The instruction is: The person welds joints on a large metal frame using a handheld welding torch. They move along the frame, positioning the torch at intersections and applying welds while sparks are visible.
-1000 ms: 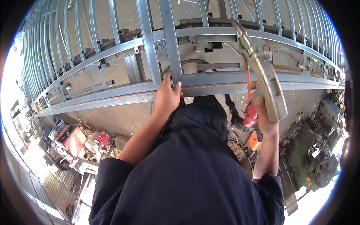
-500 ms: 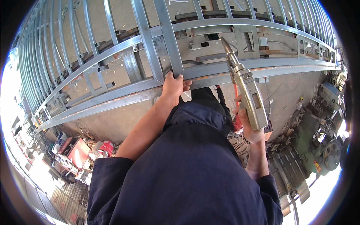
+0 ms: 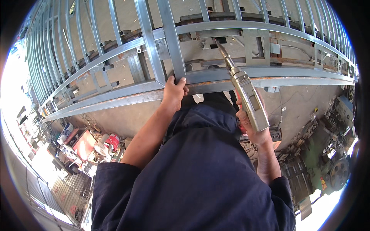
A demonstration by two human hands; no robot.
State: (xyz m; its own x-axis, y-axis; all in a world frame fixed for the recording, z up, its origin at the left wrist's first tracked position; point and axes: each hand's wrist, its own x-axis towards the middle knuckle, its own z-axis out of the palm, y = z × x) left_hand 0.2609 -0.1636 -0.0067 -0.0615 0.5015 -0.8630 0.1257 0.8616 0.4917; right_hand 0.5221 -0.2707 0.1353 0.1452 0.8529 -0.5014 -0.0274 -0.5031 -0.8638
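We have, largest first, a bluish steel frame (image 3: 151, 46) of uprights and rails stretched across the whole upper view, its lower edge just in front of the wearer, with a rust-streaked bar (image 3: 285, 82) along that edge. Beyond and below it, bare floor (image 3: 119, 115). Right side: a green machine (image 3: 314, 154) with a spoked wheel (image 3: 339, 174), scrap piled near it. Left side: an open-topped red box (image 3: 84, 146), dark inside; contents too small for us to make out. Just beside it, a red-and-white container (image 3: 111, 142), contents likewise unclear to us. A long metal tool (image 3: 249, 102) slants up and leftward from the right hand (image 3: 252, 129), whose fingers are wrapped around its rear body; the pointed nose lies over an opening in the frame's lower panel, and we cannot tell whether it touches anything. The tool crosses our sight of the lower rails and partly covers the palm. Left hand (image 3: 174, 92): fingers curled on the frame at the foot of an upright, gripping it there, some fingertips hidden. Behind the right wrist, a small dark-and-orange box (image 3: 276, 135), partly blocked from us.
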